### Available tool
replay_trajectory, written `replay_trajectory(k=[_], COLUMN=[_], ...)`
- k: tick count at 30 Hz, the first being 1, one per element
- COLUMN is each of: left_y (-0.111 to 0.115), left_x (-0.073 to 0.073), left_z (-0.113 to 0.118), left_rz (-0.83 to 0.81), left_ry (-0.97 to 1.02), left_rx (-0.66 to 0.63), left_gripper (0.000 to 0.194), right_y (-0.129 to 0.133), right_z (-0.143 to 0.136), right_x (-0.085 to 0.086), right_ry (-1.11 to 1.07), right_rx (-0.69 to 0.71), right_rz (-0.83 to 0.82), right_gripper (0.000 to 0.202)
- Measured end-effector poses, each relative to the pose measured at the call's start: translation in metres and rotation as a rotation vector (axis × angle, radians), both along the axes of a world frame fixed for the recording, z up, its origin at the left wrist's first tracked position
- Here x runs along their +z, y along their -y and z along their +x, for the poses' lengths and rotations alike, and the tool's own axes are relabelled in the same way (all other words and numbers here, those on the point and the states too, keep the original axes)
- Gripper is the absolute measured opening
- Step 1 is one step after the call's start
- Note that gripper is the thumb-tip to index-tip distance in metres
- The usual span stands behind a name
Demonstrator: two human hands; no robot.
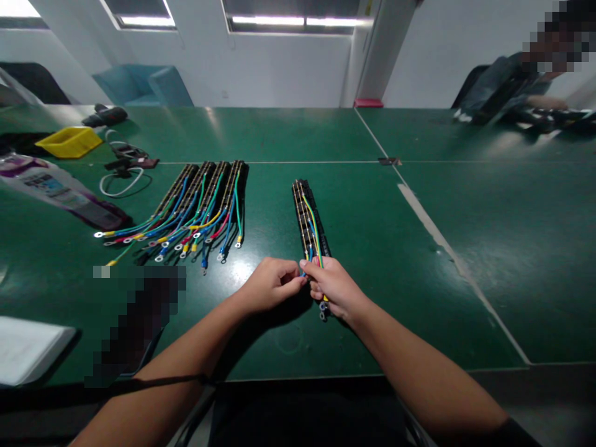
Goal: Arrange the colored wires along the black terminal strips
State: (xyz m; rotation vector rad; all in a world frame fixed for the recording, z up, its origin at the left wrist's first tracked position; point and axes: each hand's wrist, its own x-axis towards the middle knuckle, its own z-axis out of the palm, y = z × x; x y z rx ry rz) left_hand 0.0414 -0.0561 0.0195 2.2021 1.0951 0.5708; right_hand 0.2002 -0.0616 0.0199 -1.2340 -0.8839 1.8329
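Observation:
A long black terminal strip [305,217] with coloured wires lies on the green table, its near end at my hands. My right hand [338,285] is wrapped round the wires at that end; ring lugs [323,308] stick out below its fingers. Touching it from the left, my left hand [274,284] pinches at a blue wire end, though its fingertips partly hide what they hold. Further left, several similar strips [205,189] lie side by side, their blue, green, red and yellow wires fanned toward me with ring lugs at the ends.
On the left are a bottle [60,189], a yellow tray [69,143], a cable [121,183], a dark tool [105,116] and a white object [35,349]. A blurred dark object [139,316] lies near my left forearm. A person [507,87] sits at the far right.

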Motion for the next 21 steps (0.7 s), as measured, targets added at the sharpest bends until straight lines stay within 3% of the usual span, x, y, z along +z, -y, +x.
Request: replay_trajectory(k=[14, 21], left_y=[0.0010, 0.0005], left_x=[0.0058, -0.0003], left_z=[0.0011, 0.0022], left_rz=[-0.059, -0.064], left_ry=[0.007, 0.039], left_rx=[-0.021, 0.021], left_gripper=[0.037, 0.034], right_y=[0.0003, 0.0003], right_z=[0.0008, -0.0002], right_x=[0.0008, 0.0010], right_ry=[0.000, 0.012], right_rx=[0.020, -0.002], right_rz=[-0.005, -0.007], right_gripper=[0.028, 0.027])
